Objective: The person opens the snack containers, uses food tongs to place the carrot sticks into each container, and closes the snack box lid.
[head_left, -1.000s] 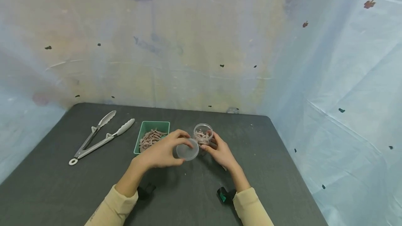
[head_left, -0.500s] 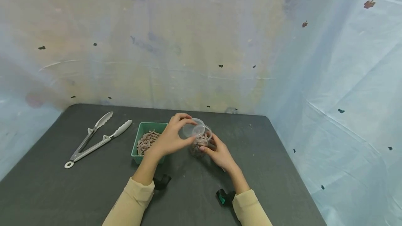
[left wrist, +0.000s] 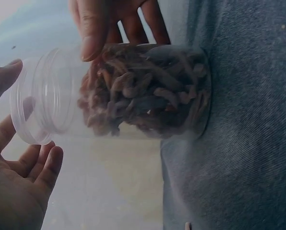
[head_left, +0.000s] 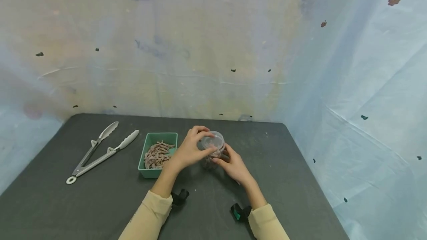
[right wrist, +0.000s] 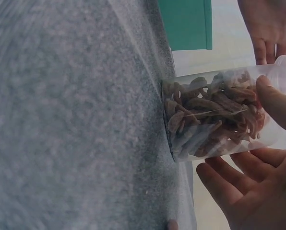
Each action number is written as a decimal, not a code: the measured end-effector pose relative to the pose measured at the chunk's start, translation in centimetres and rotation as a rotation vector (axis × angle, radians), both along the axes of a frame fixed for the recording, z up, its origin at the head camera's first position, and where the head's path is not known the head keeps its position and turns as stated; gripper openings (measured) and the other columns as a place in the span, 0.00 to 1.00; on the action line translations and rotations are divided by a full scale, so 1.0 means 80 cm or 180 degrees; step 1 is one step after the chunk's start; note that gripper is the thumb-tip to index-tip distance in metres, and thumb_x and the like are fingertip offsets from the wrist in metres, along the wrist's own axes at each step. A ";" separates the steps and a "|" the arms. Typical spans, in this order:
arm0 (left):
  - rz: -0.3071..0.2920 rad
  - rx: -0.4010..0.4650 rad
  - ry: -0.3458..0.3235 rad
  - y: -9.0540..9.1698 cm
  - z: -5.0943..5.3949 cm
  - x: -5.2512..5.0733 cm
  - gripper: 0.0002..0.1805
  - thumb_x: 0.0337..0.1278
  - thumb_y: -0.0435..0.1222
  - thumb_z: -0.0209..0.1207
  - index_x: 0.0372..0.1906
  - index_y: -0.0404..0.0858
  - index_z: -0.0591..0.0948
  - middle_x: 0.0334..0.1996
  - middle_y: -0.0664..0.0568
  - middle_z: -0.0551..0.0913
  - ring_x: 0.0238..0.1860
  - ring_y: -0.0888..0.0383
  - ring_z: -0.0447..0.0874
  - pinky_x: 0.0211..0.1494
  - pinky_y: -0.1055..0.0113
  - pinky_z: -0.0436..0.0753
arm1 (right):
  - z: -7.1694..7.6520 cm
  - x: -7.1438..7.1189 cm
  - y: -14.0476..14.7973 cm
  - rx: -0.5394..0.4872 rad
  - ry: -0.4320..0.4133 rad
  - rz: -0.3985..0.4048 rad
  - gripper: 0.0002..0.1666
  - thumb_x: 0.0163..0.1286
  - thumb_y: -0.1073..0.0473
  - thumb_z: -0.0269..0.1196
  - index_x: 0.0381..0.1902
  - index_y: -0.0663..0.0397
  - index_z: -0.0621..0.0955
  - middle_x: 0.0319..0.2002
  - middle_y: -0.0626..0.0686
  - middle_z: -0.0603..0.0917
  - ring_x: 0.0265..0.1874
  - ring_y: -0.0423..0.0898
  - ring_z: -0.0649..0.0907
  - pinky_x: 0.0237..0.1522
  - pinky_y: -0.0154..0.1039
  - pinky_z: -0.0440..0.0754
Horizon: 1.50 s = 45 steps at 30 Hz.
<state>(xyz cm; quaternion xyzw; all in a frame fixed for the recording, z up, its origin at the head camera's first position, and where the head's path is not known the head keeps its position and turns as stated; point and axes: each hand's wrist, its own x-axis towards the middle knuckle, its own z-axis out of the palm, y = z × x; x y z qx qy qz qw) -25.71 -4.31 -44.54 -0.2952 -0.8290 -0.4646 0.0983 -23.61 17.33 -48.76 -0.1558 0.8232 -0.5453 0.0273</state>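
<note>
A clear plastic jar (left wrist: 143, 91) stands on the dark table, filled much of the way with small brownish, stick-like twisted pieces. My right hand (head_left: 235, 164) grips its side, thumb on one face and fingers round the other, as the right wrist view also shows. Between the thumb and fingers of my left hand (head_left: 190, 151) is a round translucent lid (head_left: 213, 140), held by its rim at the jar's mouth. In the left wrist view the lid lies over the opening; whether it is fully seated I cannot tell.
Left of the jar sits a green rectangular tray (head_left: 158, 172) with more of the brownish pieces. Metal tongs (head_left: 95, 162) with pale tips lie spread farther left. A plastic sheet (head_left: 200, 47) hangs behind the dark table (head_left: 283, 180).
My left hand has carried the lid from beside the jar, up and right, over it and then down onto its mouth. My right hand has kept its hold on the jar.
</note>
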 end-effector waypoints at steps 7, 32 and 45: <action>-0.0060 -0.0043 -0.0018 0.007 -0.001 0.000 0.23 0.65 0.43 0.72 0.61 0.40 0.84 0.68 0.42 0.69 0.70 0.40 0.64 0.63 0.39 0.76 | 0.004 0.002 0.002 0.0011 0.0061 0.0037 0.43 0.75 0.58 0.67 0.82 0.50 0.61 0.72 0.62 0.73 0.69 0.60 0.76 0.66 0.60 0.77; -0.0260 -0.0109 -0.0116 0.001 -0.011 -0.005 0.25 0.68 0.45 0.68 0.66 0.44 0.81 0.74 0.47 0.67 0.76 0.42 0.60 0.69 0.36 0.71 | 0.004 0.004 0.002 0.0149 0.0039 0.0000 0.43 0.75 0.53 0.68 0.81 0.49 0.62 0.72 0.62 0.73 0.68 0.62 0.77 0.64 0.60 0.78; -0.0487 -0.0042 -0.0179 -0.005 -0.011 -0.004 0.29 0.75 0.40 0.63 0.75 0.40 0.71 0.81 0.46 0.59 0.80 0.43 0.58 0.73 0.36 0.67 | 0.004 0.005 0.001 0.0177 0.0012 -0.0018 0.43 0.75 0.53 0.68 0.81 0.52 0.62 0.72 0.64 0.73 0.68 0.63 0.77 0.63 0.60 0.79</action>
